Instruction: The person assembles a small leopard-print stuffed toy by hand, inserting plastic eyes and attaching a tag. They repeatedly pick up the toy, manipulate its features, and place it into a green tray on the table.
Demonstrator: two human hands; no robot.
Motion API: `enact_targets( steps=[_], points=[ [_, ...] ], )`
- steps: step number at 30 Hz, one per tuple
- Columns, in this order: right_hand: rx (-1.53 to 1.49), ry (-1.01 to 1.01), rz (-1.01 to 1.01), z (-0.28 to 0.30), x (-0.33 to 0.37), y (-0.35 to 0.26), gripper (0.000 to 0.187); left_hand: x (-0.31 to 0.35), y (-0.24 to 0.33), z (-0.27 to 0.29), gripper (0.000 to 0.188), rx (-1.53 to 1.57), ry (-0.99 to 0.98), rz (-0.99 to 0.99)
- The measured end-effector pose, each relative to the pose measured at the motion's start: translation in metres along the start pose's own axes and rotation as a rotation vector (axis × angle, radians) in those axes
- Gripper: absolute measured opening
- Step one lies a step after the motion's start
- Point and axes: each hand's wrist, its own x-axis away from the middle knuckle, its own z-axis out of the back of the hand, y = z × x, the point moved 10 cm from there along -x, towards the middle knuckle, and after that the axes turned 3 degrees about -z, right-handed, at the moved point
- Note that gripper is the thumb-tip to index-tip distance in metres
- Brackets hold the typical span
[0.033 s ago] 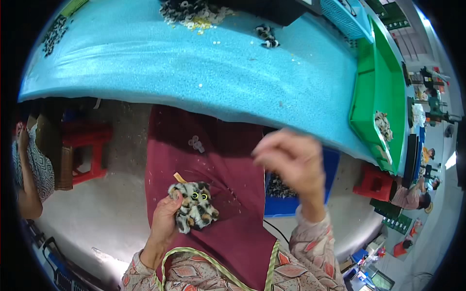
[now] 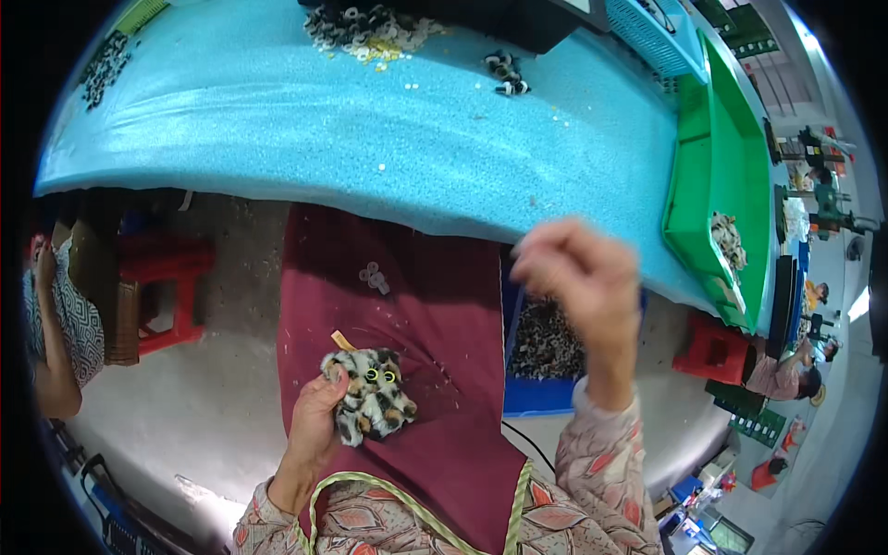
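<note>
My left hand (image 2: pixel 316 407) grips a small plush toy (image 2: pixel 375 407) by its left side, over my lap. The toy has mottled black, white and brown fur, two yellow-rimmed eyes and a tan ribbon loop (image 2: pixel 343 340) at its top. Off to the right, my right hand (image 2: pixel 587 277) is raised near the table's edge, blurred by motion. Its fingers are curled in, and what they hold, if anything, is hidden. On the maroon apron (image 2: pixel 370 314) lie several small whitish washers (image 2: pixel 375 277).
A blue-covered table (image 2: pixel 324 148) spans the front, with small dark and pale parts (image 2: pixel 361 32) and dark pieces (image 2: pixel 504 74). A blue bin (image 2: pixel 541 398) holds furry pieces beside my lap. At right stands a green tray (image 2: pixel 689 185). Red stools (image 2: pixel 171 277) and other people flank me.
My right hand has moved right and slightly up, uncovering more of the blue bin's contents. The left hand and the plush toy stay in place.
</note>
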Motion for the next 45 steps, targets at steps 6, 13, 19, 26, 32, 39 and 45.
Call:
enact_targets(
  steps=[6, 13, 19, 26, 32, 39, 45],
  points=[
    [0.118, 0.206, 0.261, 0.067, -0.101, -0.020, 0.014, 0.001, -0.003, 0.004, 0.036, 0.082, 0.017, 0.005],
    [0.601, 0.282, 0.323, 0.045, -0.134, -0.032, 0.026, 0.000, -0.002, 0.006, 0.036, 0.157, -0.005, -0.006],
    [0.666, 0.244, 0.256, 0.043, -0.143, -0.022, 0.024, -0.002, -0.004, 0.008, 0.035, 0.182, 0.007, -0.005],
    [0.562, 0.225, 0.362, 0.045, -0.131, -0.023, 0.020, 0.002, -0.009, 0.012, 0.031, 0.241, 0.045, 0.014],
    [-0.064, 0.066, 0.303, 0.025, -0.057, -0.031, 0.023, -0.005, -0.009, 0.008, 0.032, 0.256, 0.019, 0.059],
    [-0.558, -0.342, -0.013, -0.104, 0.033, 0.022, 0.019, -0.001, -0.018, 0.009, 0.035, 0.293, 0.041, 0.092],
    [-0.472, -0.366, -0.196, -0.144, 0.064, 0.060, 0.030, 0.000, -0.012, 0.004, 0.031, 0.235, 0.019, 0.050]
  ],
)
